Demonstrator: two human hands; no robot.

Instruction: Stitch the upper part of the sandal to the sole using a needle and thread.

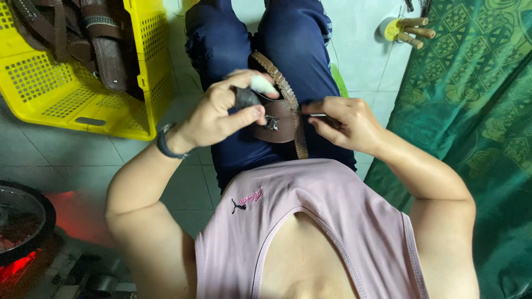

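Head view: left hand [221, 113] grips a dark tool [246, 98] and white cloth [262, 84]; right hand [343, 124] pinches a thin metal tool [318, 115] at the brown leather piece [280, 119]; yellow crate [66, 83] at 10 o'clock.

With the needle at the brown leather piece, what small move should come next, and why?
Probably push the thin metal needle in the right hand through the edge of the brown leather piece, because its tip already meets the braided edge while the left hand steadies the piece on the lap.

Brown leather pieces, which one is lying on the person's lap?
The braided-edge brown leather piece between the left hand and right hand; the others sit in the yellow crate.
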